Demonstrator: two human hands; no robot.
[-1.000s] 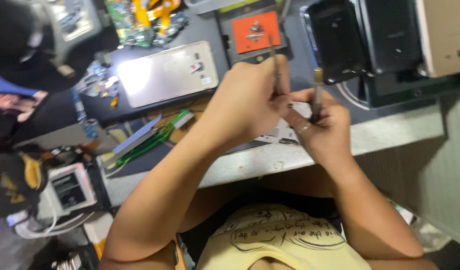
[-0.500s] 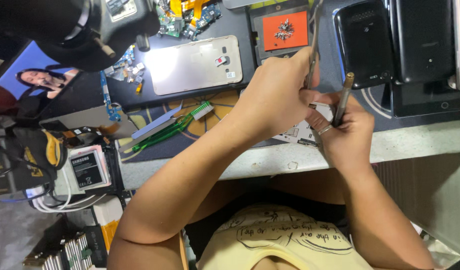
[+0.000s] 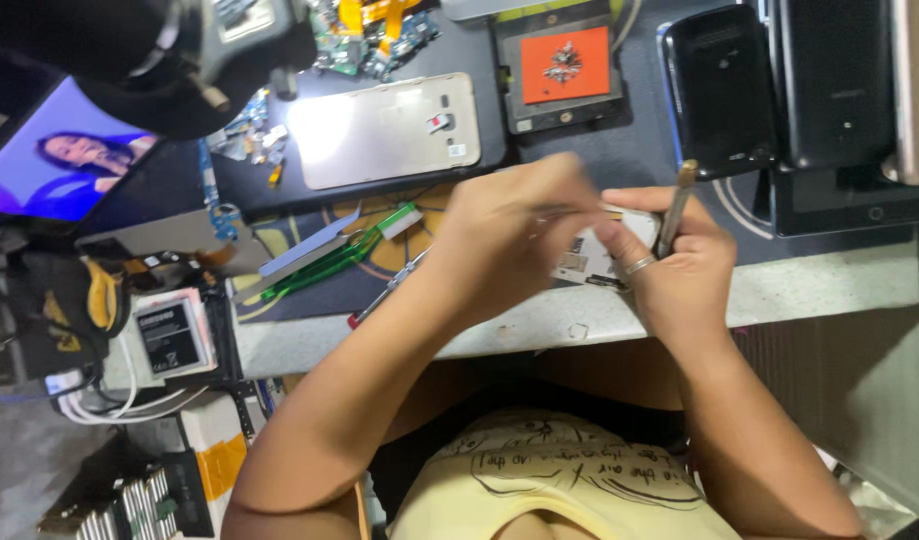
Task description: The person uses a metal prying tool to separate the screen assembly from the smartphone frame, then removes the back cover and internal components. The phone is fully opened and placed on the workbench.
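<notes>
Phone part (image 3: 590, 262), small and pale, lay at the near edge of the surface (image 3: 830, 290), pinned under both hands. Left hand (image 3: 510, 245) had closed its fingers on a thin tool, blurred, its tip over the part. Right hand (image 3: 675, 265) gripped a slim metal-handled tool (image 3: 673, 208), now tilted upright rather than leaning, as a second before. Hands had drawn nearer the surface edge. Beyond lay a gold phone back (image 3: 390, 128), an orange-padded tray (image 3: 565, 65) and a dark phone (image 3: 720, 85).
</notes>
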